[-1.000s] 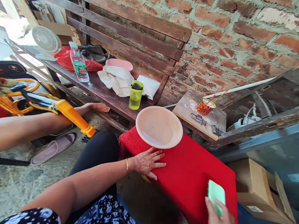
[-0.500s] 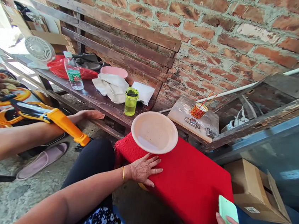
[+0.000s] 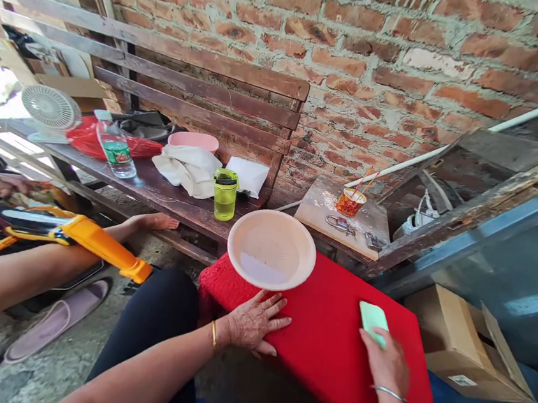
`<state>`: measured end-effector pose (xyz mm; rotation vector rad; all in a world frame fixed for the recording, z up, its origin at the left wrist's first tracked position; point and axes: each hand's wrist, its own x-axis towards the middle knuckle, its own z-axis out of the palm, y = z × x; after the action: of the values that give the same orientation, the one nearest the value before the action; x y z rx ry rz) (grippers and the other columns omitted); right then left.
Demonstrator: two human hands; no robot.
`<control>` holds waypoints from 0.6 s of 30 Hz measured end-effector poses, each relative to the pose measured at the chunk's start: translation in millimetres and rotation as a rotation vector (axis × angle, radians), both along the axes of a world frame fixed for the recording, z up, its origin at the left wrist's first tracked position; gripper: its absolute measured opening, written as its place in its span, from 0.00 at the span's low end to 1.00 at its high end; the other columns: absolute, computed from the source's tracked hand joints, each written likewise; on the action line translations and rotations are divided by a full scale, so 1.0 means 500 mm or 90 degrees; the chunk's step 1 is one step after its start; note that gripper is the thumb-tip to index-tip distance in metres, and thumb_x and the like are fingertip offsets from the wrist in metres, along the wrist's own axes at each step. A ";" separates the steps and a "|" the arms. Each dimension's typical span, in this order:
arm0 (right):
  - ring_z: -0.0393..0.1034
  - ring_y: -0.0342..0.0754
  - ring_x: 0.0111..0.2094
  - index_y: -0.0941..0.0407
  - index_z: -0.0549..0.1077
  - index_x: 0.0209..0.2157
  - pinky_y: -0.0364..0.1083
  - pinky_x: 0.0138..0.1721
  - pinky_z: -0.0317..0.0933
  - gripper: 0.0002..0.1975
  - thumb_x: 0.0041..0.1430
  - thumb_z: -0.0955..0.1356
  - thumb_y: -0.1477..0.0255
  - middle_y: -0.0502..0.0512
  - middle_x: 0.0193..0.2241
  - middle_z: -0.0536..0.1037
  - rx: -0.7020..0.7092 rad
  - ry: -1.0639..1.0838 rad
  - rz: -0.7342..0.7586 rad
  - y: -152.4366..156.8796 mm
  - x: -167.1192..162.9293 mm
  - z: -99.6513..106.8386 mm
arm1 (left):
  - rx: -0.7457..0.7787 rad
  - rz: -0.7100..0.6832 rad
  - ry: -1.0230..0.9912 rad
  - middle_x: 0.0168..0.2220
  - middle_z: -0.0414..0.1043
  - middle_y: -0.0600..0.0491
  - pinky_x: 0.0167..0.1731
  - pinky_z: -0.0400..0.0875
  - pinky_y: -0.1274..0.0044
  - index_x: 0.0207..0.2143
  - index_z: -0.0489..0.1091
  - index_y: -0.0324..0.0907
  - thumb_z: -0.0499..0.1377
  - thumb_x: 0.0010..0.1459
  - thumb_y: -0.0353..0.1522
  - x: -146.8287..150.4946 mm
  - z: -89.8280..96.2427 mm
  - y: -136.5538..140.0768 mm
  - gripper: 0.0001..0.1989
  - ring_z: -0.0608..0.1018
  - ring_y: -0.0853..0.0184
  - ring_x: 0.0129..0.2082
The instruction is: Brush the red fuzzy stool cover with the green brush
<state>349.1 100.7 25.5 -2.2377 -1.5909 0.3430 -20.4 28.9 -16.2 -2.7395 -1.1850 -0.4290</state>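
A red cloth [image 3: 326, 336] covers the table in front of me. My left hand [image 3: 253, 323] lies flat on it with fingers spread, just below the rim of a pale pink basin [image 3: 306, 247] holding shallow water. Over the right part of the cloth, my right hand [image 3: 386, 358] is closed around a flat, rounded mint-green block [image 3: 373, 316]. Its kind I cannot make out, and its underside is hidden. Whether it touches the cloth cannot be told.
Behind the basin, a wooden bench [image 3: 176, 208] holds a green cup [image 3: 224, 195], a water bottle [image 3: 116, 147], white cloth [image 3: 188, 170] and a fan [image 3: 51, 107]. Padlocks [image 3: 341, 225] and a paper tub [image 3: 350, 201] sit on a board. Right stands a cardboard box [image 3: 460, 350]; left, another person's leg [image 3: 50, 271].
My right hand has moved left and away from me over the cloth with the mint-green block. My left hand stays flat near the basin. The view has shifted slightly.
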 end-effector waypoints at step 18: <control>0.69 0.57 0.30 0.49 0.78 0.39 0.54 0.32 0.60 0.25 0.50 0.64 0.47 0.58 0.32 0.72 0.038 -0.001 0.053 0.056 -0.060 -0.011 | 0.040 0.005 0.008 0.65 0.62 0.41 0.64 0.51 0.60 0.66 0.62 0.48 0.47 0.62 0.61 -0.001 0.001 -0.005 0.39 0.63 0.50 0.65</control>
<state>319.3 128.6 20.0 -2.1328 -1.6758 0.3121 -20.7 26.1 -15.9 -2.6793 -1.1578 -0.4394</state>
